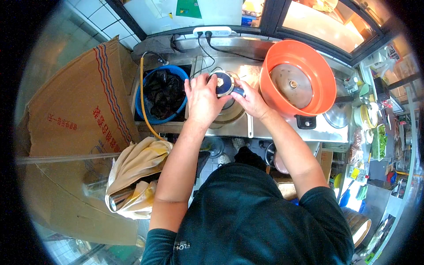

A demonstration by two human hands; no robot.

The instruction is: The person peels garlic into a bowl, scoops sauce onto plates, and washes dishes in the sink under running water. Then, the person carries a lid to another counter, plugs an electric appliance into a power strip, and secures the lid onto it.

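Over the metal counter, both hands are on a round object with a dark blue top (224,84), a pale rim and a short blue handle; its exact kind I cannot make out. My left hand (204,100) curls around its left side, fingers over the edge. At the handle on its right, my right hand (252,100) is closed with thumb and fingers. Below the hands sits a round, shallow metal piece (232,115), partly covered by them. To the right stands a large orange tub (327,75) with a metal disc (282,81) and central hub inside.
A blue basket (142,104) lined with a black bag stands left, beside a yellow hose (142,88). Large cardboard (75,110) and a beige cloth bag (141,161) fill the left side. Cords run from a power strip (212,31). Crowded shelves line the right.
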